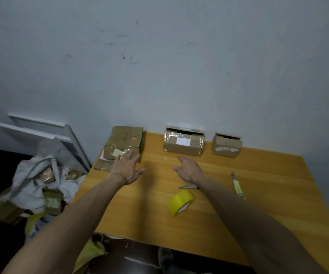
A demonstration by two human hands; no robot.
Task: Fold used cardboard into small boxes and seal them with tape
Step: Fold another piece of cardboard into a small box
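Note:
A stack of flattened used cardboard point(123, 144) lies at the table's far left corner. My left hand point(127, 168) reaches out flat over its near edge, fingers straight, holding nothing. My right hand point(188, 169) hovers open above the wooden table point(258, 194), empty, in front of a folded taped box with a white label point(183, 142). A smaller folded box point(226, 146) stands to its right against the wall. A yellow tape roll point(181, 202) stands on its edge near my right forearm.
Scissors point(188, 187) lie partly under my right forearm. A yellow-handled utility knife point(237, 185) lies at the right. On the floor at left sit a white sack with cardboard scraps point(41, 180) and white panels point(47, 131) leaning on the wall.

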